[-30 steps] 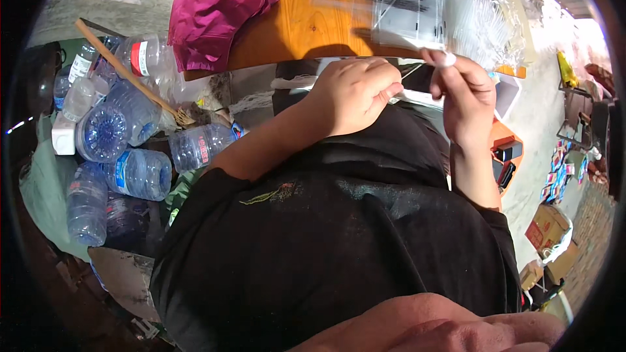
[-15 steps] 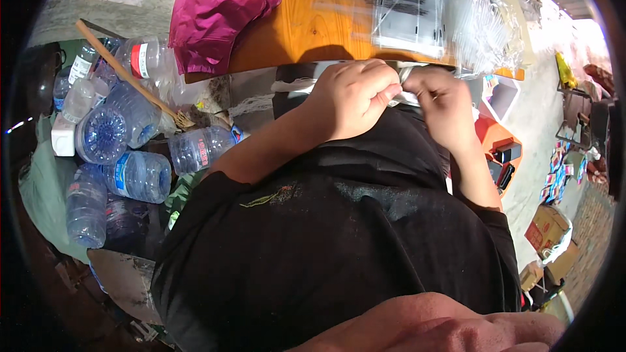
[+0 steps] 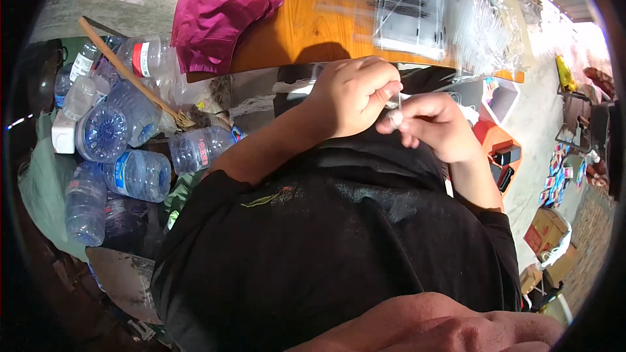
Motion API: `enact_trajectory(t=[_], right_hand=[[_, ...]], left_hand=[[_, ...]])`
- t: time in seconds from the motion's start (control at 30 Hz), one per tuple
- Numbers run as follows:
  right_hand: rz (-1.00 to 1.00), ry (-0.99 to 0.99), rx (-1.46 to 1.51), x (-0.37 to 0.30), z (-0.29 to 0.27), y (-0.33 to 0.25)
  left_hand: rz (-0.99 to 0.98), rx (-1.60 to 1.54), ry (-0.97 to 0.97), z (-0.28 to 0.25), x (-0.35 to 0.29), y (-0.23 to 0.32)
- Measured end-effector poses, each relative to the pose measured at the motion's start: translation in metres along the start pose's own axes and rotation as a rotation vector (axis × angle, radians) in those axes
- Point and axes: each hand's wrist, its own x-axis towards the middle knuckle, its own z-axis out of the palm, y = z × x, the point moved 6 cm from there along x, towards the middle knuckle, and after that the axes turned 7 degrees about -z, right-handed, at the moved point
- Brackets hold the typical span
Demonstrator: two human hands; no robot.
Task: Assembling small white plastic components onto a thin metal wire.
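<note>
Both of my hands are close together over my lap, just in front of the table's near edge. My left hand (image 3: 355, 99) is closed, its thumb pressed against the curled fingers. A short white strand, which looks like string (image 3: 399, 99), runs from its thumb side to my right hand (image 3: 435, 125). The right thumb and fingertips pinch the strand's lower end, where a small white bit shows; the other fingers are loosely curled. More white string (image 3: 254, 105) lies in loose lengths left of my left hand, and some behind my right wrist.
A wooden table (image 3: 303, 19) carries a shiny magenta pile (image 3: 218, 19), clear plastic sleeves (image 3: 417, 16) and a crinkled clear bundle (image 3: 489, 32). Several plastic bottles (image 3: 139, 175) and a wooden-handled brush (image 3: 124, 70) crowd the left. An orange tray (image 3: 489, 133) with black items sits at right.
My right hand has come down and toward me from the table edge, and the white string now shows between the hands. My left hand stays nearly in place.
</note>
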Motion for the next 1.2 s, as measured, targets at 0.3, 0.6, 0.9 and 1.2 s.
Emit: enact_trajectory(t=[0.3,0.6,0.9,1.2], right_hand=[[-0.404,0.256,-0.655,0.009,-0.021,-0.010],[-0.505,0.556,0.258,0.008,-0.038,-0.015],[-0.390,0.157,0.346,0.000,-0.013,-0.016],[-0.088,-0.013,0.109,0.003,-0.003,-0.007]], left_hand=[[0.010,0.066,-0.014,0.000,-0.001,0.005],[-0.015,0.099,-0.043,0.007,0.000,0.005],[0.004,0.044,0.004,0.001,0.004,0.004],[-0.043,0.075,-0.036,-0.001,0.005,-0.001]])
